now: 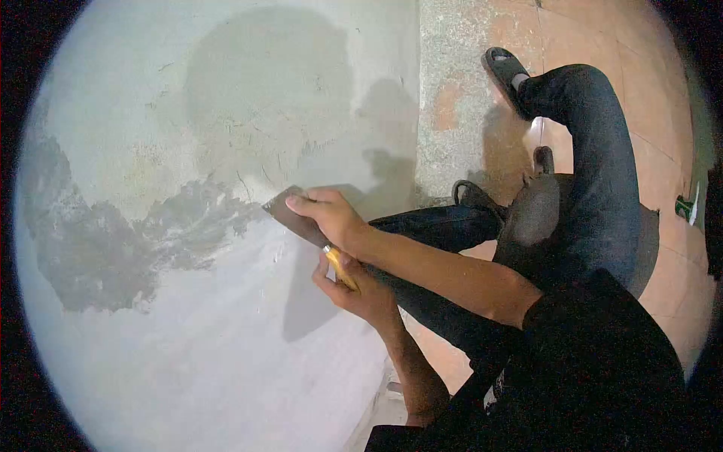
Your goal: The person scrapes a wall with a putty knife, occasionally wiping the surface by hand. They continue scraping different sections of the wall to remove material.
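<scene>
A putty knife (pixel 305 226) with a wide metal blade and a yellow handle is at the centre, in front of the pale wall (pixel 248 354). My left hand (pixel 365 295) is wrapped round the yellow handle. Higher up, my right hand (pixel 335 217) grips the blade, its thumb lying on the metal face. The blade's front edge is beside the right end of a darker grey patch (pixel 105 256) on the wall; whether it touches the surface I cannot tell. Scratches and rough marks show above the patch.
My bent legs in dark trousers (pixel 602 135) are at the right, with a dark sandal (pixel 506 79) on one foot. A dark stool seat (pixel 535 207) shows between them. Orange floor tiles (pixel 655 98) and a stained strip (pixel 456 45) border the wall. A green and white object (pixel 685 209) lies far right.
</scene>
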